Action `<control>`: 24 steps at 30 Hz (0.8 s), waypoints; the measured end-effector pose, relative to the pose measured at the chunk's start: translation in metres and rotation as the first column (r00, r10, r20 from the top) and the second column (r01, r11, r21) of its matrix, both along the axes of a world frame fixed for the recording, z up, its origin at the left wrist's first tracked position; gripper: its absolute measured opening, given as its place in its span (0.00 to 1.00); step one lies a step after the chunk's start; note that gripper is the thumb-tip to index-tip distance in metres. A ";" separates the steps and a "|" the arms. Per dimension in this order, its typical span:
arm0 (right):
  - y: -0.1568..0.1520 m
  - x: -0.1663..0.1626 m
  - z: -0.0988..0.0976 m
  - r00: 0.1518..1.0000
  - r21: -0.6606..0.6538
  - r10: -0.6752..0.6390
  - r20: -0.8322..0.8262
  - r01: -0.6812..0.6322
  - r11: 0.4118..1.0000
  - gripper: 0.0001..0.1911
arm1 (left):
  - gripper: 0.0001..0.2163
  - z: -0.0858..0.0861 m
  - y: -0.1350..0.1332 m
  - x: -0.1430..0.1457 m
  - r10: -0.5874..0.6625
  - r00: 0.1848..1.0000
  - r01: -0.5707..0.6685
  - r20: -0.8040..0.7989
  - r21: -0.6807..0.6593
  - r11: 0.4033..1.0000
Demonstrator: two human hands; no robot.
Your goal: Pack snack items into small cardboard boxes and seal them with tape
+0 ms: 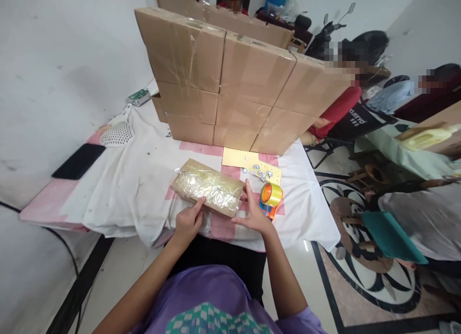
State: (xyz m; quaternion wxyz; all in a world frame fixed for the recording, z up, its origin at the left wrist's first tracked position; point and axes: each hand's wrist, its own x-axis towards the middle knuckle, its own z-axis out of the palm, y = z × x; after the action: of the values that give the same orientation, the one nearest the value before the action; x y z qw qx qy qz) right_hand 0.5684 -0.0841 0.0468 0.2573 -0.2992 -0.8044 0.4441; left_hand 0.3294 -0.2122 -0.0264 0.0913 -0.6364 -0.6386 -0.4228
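Observation:
A small flat cardboard box (208,186), its top covered with shiny clear tape, is in front of me at the near side of the table. My left hand (188,221) grips its near edge, thumb on the top and the other fingers mostly hidden. At the right end of the box, my right hand (256,214) holds it with thumb and fingers around the two corners. Just right of that hand stands a tape dispenser (276,211) with a roll of yellow tape (272,194). Behind it, several small grey pieces (262,172) lie on and around a yellow sheet (234,157).
A wall of stacked cardboard boxes (245,93) rises across the table's back. On the left are a black phone-like slab (79,161), a white perforated scoop (118,133) and a small green-and-white packet (139,97). White and pink cloth (144,180) covers the table. People sit behind and to the right.

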 end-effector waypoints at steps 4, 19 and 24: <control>0.071 -0.005 0.013 0.916 0.202 -0.345 0.205 0.305 0.931 0.31 | 0.18 -0.004 -0.002 0.005 0.029 0.998 -0.027 0.056 -0.043 0.999; 0.153 -0.056 -0.003 0.785 0.200 -0.382 0.488 0.326 0.924 0.08 | 0.18 -0.013 0.001 0.005 0.106 0.990 -0.093 0.088 -0.137 0.986; 0.116 -0.030 0.009 0.926 0.139 -0.313 0.212 0.289 0.947 0.11 | 0.19 -0.011 0.001 0.002 0.105 0.984 -0.079 0.145 -0.173 0.982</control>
State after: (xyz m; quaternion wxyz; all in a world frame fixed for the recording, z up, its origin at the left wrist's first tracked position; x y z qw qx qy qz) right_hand 0.5380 0.0319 0.0562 0.2423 -0.4549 -0.7957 0.3182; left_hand 0.3313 -0.2108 -0.0375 0.0079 -0.5771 -0.7059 -0.4107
